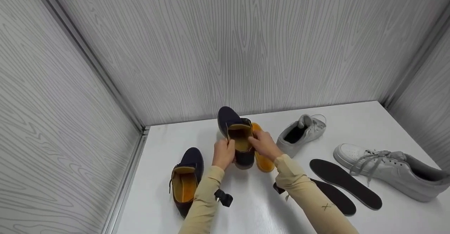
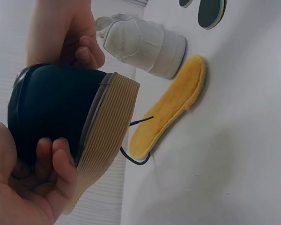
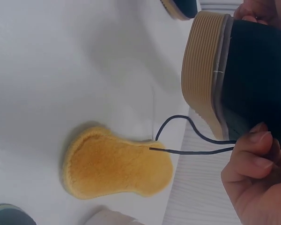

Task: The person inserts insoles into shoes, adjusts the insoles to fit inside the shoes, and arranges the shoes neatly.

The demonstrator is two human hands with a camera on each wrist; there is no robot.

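Note:
A navy lace-up shoe (image 1: pixel 228 118) with a yellowish lining is held off the white table, toe pointing away from me. My left hand (image 1: pixel 224 153) grips its left side, thumb at the collar. On the opposite side my right hand (image 1: pixel 264 144) grips the opening's edge, fingers curled around the upper in the right wrist view. The shoe's tan ribbed sole (image 2: pixel 107 126) faces the left wrist camera. A dark lace (image 3: pixel 196 152) dangles from it. Below and to the right lies a fuzzy yellow insole (image 2: pixel 171 108), partly hidden by my right hand in the head view.
The matching navy shoe (image 1: pixel 193 156) stands at the left with an orange insole (image 1: pixel 189 188) inside. To the right are two white sneakers, one farther back (image 1: pixel 295 142) and one nearer (image 1: pixel 390 172). Two black insoles (image 1: pixel 346 183) lie beside my right forearm. Wood-grain panels (image 1: pixel 239 51) enclose the table.

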